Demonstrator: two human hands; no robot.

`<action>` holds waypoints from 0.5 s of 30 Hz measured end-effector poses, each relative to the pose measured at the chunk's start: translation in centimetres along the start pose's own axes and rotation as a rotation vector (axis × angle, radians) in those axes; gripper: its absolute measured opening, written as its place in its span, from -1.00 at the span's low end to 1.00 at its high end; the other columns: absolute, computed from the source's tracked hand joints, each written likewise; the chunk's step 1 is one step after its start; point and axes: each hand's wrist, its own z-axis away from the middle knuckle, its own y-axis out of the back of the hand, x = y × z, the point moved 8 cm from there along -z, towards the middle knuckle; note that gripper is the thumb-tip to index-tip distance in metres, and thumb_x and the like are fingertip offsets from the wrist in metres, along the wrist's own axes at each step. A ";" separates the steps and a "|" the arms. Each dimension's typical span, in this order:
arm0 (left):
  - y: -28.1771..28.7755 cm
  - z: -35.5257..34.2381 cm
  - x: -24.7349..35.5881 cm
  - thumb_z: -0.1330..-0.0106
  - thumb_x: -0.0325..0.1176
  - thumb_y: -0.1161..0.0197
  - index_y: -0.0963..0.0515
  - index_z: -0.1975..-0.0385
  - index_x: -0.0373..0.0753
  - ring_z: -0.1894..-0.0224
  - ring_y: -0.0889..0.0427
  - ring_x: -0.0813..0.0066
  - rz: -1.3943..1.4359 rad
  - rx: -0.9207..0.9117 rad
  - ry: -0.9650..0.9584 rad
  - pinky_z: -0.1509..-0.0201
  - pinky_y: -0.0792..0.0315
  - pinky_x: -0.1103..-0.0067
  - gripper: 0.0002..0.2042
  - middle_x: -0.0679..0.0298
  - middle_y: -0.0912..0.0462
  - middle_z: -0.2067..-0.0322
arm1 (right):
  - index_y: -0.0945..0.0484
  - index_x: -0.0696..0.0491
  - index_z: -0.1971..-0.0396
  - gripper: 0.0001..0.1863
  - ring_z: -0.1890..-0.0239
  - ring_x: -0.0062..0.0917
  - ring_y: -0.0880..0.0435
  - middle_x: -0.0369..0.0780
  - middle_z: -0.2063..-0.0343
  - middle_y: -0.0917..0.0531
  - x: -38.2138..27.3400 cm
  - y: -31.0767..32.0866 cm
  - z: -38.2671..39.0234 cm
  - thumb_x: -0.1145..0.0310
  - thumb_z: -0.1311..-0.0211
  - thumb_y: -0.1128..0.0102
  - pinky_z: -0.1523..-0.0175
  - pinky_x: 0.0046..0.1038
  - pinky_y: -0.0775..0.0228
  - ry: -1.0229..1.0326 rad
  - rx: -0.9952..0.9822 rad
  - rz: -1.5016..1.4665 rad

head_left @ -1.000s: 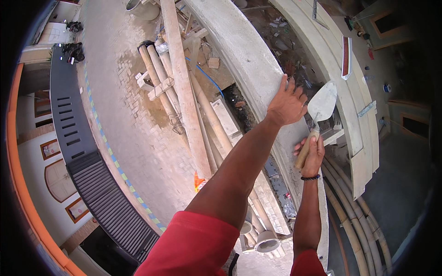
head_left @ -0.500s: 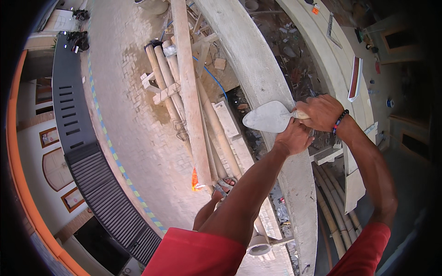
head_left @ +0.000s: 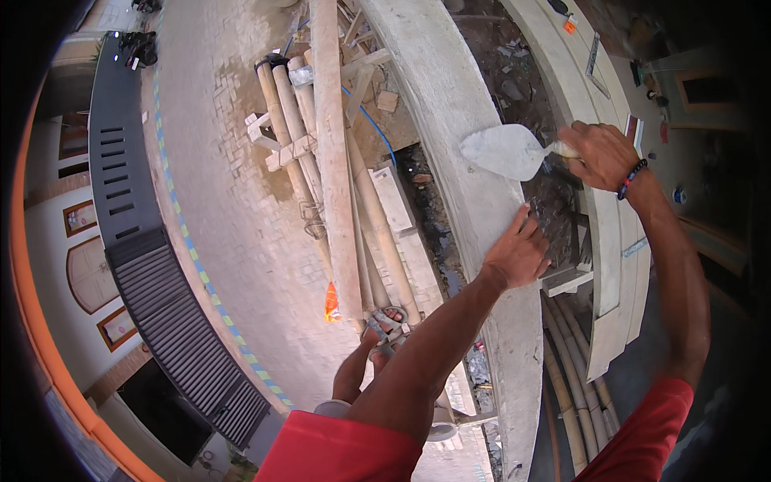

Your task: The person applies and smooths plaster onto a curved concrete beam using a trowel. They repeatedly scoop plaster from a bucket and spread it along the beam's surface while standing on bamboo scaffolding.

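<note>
My right hand [head_left: 604,156] is closed round the handle of a pointed trowel [head_left: 504,152]. Its pale, smeared blade points left over the top of a grey concrete wall [head_left: 426,68]. Whether the blade touches the surface I cannot tell. My left hand [head_left: 520,251] is lower down, over the same wall top, with fingers stretched forward and apart and nothing in them. A gap separates it from the trowel.
Left of the wall, a long wooden plank [head_left: 328,136] and bamboo poles [head_left: 297,173] lie above paving. A second curved wall [head_left: 554,60] runs to the right beyond a debris-filled gap. More bamboo poles [head_left: 574,386] lie below it. A dark gate [head_left: 181,321] stands far left.
My right hand has moved up and right with the trowel, away from my left hand. My left hand's fingers have spread and it no longer meets the right hand.
</note>
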 end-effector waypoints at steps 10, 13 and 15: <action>0.0 -0.5 0.6 -0.30 -0.01 -0.10 -0.60 0.15 -0.23 -0.19 -0.32 0.22 0.061 0.036 -0.026 -0.51 0.20 0.13 -0.60 0.26 -0.58 0.12 | -0.53 0.05 0.24 -0.72 0.19 -0.13 -0.66 -0.05 0.28 -0.66 8.0 2.5 -7.1 0.23 -0.09 -0.27 0.09 -0.13 -0.50 -0.379 0.122 0.214; 0.0 -0.4 0.8 -0.31 -0.01 -0.09 -0.60 0.15 -0.24 -0.21 -0.31 0.21 0.041 0.025 -0.016 -0.51 0.20 0.14 -0.60 0.25 -0.59 0.14 | -0.53 0.05 0.20 -0.73 0.16 -0.16 -0.66 -0.04 0.30 -0.66 7.6 3.8 -7.4 0.25 -0.15 -0.23 0.05 -0.14 -0.50 -0.379 0.153 0.144; 0.0 -0.3 0.2 -0.32 -0.01 -0.08 -0.60 0.15 -0.24 -0.22 -0.30 0.20 0.044 0.019 -0.006 -0.51 0.20 0.14 -0.59 0.24 -0.60 0.15 | -0.52 0.01 0.25 -0.74 0.22 -0.16 -0.66 -0.09 0.33 -0.65 4.3 2.5 -6.2 0.25 -0.08 -0.26 0.09 -0.17 -0.49 -0.212 0.056 0.152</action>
